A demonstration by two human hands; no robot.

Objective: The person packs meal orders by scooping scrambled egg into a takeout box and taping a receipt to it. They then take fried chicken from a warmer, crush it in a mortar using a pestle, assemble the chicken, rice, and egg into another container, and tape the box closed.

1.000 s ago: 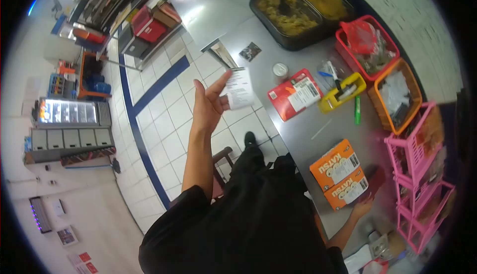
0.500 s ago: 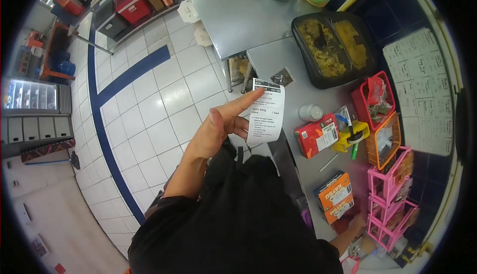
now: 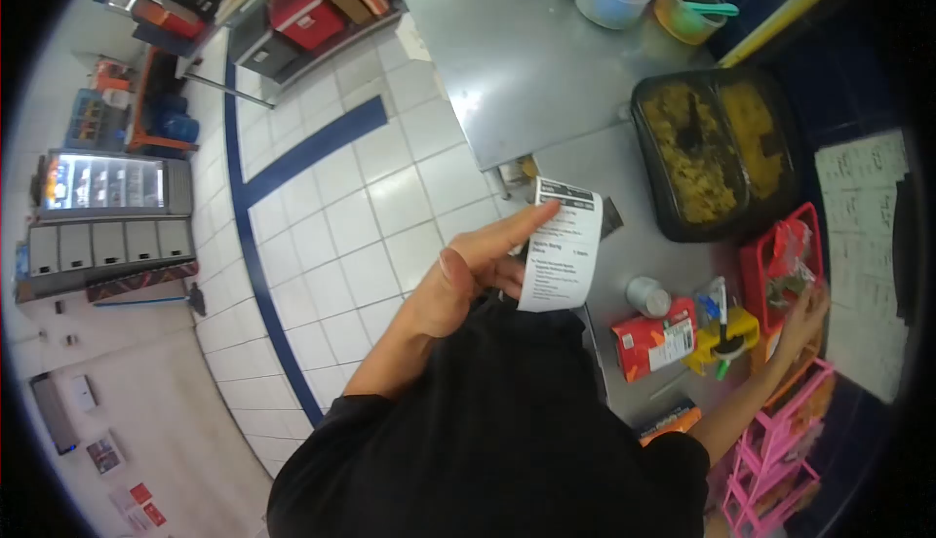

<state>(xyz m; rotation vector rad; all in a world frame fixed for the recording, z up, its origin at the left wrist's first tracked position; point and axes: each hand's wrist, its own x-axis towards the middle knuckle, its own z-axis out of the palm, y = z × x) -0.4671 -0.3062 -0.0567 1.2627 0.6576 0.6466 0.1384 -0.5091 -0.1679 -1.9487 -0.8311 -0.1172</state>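
A printed paper receipt (image 3: 563,265) is pinched between the fingers of my left hand (image 3: 448,289), the index finger lying across its front and other fingers behind it. My right hand (image 3: 801,319) reaches over the edge of a red basket (image 3: 753,267), its fingers by the clear plastic packets (image 3: 788,263) inside. Those fingertips are blurred and partly hidden, so I cannot see whether they grip a packet. Just below sits an orange basket (image 3: 770,353), partly covered by my right forearm.
On the steel counter (image 3: 546,80) are a black two-part food tray (image 3: 717,209), a white-lidded jar (image 3: 647,296), a red box (image 3: 643,348), a yellow holder (image 3: 743,333) with pens, and plastic tubs (image 3: 612,2). Pink stacked racks (image 3: 770,441) stand by the wall. White floor tiles (image 3: 322,177) lie left.
My right hand has moved from beside the orange boxes and pink racks up to the red basket. My left hand still holds the receipt. The view has shifted, placing most things further right and lower.
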